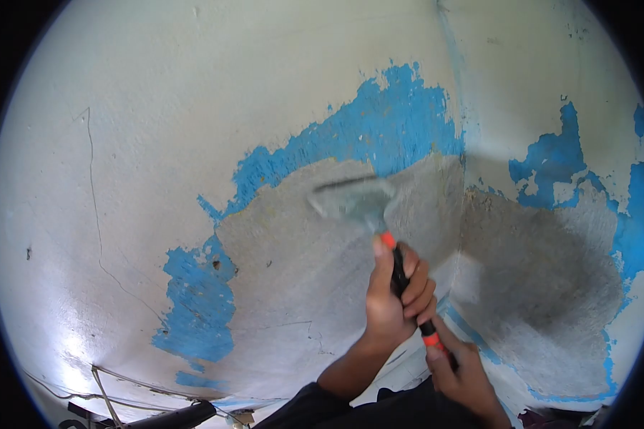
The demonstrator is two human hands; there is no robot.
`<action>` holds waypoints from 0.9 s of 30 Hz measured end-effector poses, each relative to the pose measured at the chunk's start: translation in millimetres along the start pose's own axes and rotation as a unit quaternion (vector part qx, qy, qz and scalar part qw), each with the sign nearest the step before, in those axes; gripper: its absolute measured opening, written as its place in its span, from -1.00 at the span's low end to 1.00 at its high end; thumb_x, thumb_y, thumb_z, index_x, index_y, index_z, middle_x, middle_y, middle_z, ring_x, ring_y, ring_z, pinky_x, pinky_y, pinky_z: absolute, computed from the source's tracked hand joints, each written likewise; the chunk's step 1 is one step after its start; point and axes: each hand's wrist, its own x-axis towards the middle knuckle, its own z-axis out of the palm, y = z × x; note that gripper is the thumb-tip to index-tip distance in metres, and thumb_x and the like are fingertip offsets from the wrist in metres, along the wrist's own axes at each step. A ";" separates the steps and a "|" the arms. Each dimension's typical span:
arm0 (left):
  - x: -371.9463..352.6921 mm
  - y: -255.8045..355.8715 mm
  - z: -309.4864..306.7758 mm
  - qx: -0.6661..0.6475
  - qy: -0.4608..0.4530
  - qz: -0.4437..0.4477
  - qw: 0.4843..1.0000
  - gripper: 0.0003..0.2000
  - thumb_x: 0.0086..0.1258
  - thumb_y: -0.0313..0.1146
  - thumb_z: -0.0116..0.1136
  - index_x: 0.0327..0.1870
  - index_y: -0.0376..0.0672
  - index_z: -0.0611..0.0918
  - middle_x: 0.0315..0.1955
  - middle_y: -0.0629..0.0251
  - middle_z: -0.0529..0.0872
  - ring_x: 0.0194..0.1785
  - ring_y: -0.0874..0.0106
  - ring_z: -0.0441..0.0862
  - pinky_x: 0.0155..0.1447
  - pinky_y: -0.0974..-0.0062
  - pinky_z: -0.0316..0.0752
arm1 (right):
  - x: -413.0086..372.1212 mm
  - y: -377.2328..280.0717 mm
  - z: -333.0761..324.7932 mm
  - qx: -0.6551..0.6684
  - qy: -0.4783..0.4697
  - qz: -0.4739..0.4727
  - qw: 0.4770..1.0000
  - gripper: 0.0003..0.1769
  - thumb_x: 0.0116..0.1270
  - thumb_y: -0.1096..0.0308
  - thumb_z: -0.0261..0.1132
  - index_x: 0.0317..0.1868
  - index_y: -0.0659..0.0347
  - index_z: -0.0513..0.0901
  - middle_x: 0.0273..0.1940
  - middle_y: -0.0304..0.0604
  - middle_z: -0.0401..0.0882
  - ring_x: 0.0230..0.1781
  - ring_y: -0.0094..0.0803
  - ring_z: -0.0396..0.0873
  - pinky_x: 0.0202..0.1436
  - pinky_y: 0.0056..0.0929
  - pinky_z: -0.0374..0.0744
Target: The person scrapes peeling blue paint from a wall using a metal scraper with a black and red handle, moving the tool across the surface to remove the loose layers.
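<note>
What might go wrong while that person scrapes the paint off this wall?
The scraper blade is blurred, moving near the wall corner; it may catch there and jolt the left hand and right hand on its handle. Pushed hard, it might gouge the bare grey plaster. Flakes of blue paint could drop onto the person.

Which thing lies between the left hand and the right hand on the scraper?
In the head view, only a short piece of the scraper handle, with an orange band, lies between the left hand and the right hand.
</note>
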 end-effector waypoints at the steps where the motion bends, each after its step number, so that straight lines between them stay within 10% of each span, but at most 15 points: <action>1: 3.2 4.1 6.4 0.000 0.006 0.000 1.000 -0.46 0.55 0.26 -0.43 -0.37 -0.05 0.34 -0.74 0.52 0.18 -0.78 0.65 0.05 -0.74 0.60 0.08 | 1.1 -0.1 -2.2 -0.004 0.005 0.004 1.000 -0.42 0.42 0.36 0.18 0.41 0.29 0.33 -0.60 -0.04 0.46 -0.57 -0.49 0.47 -0.38 -0.46 0.48; 27: 14.4 -1.1 12.3 -0.011 -0.015 0.019 1.000 -0.45 0.54 0.28 -0.42 -0.40 -0.03 0.34 -0.75 0.52 0.17 -0.80 0.64 0.04 -0.75 0.61 0.07 | 8.8 3.2 -13.8 -0.030 0.021 -0.025 0.999 -0.43 0.42 0.36 0.19 0.40 0.26 0.36 -0.62 -0.09 0.42 -0.57 -0.53 0.43 -0.40 -0.45 0.46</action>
